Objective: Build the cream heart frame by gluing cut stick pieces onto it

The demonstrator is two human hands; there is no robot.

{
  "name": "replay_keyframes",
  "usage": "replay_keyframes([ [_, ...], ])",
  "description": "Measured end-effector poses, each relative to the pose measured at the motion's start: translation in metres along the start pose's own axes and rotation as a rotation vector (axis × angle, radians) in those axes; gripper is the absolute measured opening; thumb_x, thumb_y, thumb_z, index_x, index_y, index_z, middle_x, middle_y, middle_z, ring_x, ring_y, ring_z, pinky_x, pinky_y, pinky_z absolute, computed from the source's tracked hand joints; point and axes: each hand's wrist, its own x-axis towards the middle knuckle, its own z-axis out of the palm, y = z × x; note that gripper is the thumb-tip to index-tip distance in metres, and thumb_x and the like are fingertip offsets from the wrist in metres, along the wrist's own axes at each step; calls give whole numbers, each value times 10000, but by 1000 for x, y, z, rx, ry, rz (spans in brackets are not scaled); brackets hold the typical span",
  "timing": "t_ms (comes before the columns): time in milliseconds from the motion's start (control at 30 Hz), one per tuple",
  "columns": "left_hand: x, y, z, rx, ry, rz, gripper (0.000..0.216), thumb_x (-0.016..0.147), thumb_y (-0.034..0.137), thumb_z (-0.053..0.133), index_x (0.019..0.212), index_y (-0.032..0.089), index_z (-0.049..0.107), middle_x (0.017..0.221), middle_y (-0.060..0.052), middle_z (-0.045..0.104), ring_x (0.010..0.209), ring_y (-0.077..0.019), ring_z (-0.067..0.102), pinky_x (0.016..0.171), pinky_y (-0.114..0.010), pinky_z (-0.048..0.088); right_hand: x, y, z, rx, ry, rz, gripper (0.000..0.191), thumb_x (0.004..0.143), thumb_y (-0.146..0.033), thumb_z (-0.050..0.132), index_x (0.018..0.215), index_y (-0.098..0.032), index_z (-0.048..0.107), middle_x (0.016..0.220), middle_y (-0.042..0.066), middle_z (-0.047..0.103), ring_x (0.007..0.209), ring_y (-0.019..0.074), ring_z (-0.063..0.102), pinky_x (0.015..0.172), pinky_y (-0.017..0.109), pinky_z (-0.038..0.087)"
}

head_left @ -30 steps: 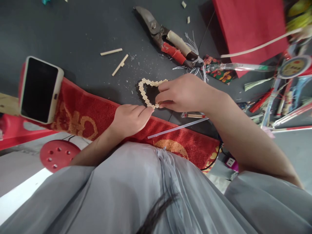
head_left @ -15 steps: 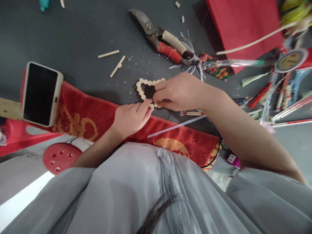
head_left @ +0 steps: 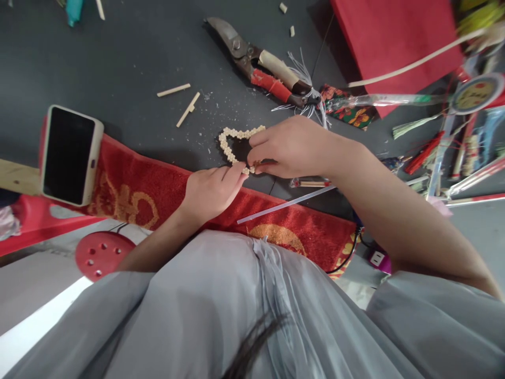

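A string of small cream beads (head_left: 225,142) makes a loop between my hands, above the front part of the dark table. My left hand (head_left: 215,190) pinches its lower end between thumb and forefinger. My right hand (head_left: 284,148) is closed on the same end from the other side, its fingertips almost meeting the left ones. A small brownish bit shows at the right fingertips, too small to name. The upper right part of the string runs behind my right hand, so its other end is hidden.
Pruning shears (head_left: 256,66) lie beyond my hands. Cut stick pieces (head_left: 188,109) are scattered left of them. A phone (head_left: 71,155) rests on the red towel (head_left: 165,184) along the front edge. A translucent glue stick (head_left: 284,205), a red bag (head_left: 398,42) and a tape roll (head_left: 477,95) are on the right.
The view has shifted slightly. Both hands keep their pinch on the bead string, and its loop looks nearly the same.
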Motion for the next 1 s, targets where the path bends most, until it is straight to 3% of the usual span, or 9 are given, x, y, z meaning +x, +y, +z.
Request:
replay_keyframes([
  [167,3,1,-2,-5,-45,-31,396,1057,372,363,1076,236,734,703,-34,737,623,-184,687,518,-306,315,-1,-1,-5,35,-15,-2,194,938,-244,540,910,-201,726,927,32,692,758,169,574,600,306,224],
  [367,5,1,0,1,6,1,373,1058,353,369,1059,223,718,674,-25,721,590,-169,674,509,-295,310,1,5,5,56,48,11,125,908,-277,597,867,-257,713,890,22,689,763,186,587,611,326,286],
  [533,4,0,2,-49,21,-11,346,1055,360,394,1080,225,711,700,-28,738,602,-161,682,517,-291,327,-1,3,6,77,70,38,116,897,-262,608,921,-239,719,933,33,711,790,196,605,619,318,265],
  [667,3,0,5,-82,112,11,306,1048,333,438,1039,215,720,707,-20,749,600,-153,685,526,-291,344,-2,0,5,87,123,94,145,875,-259,635,995,-232,712,943,27,729,799,196,619,621,309,257],
  [800,2,-2,8,-78,206,54,298,1035,295,469,895,212,718,690,-5,750,569,-144,679,524,-290,366,-4,-1,10,34,143,120,122,889,-257,597,932,-223,707,901,9,728,776,177,618,597,298,231],
  [1000,-2,-4,10,-68,336,135,240,1016,253,523,940,185,740,706,-1,760,551,-130,670,536,-282,417,-10,-2,23,-7,231,155,258,953,-383,506,883,-228,700,859,12,716,732,153,599,571,303,239],
])
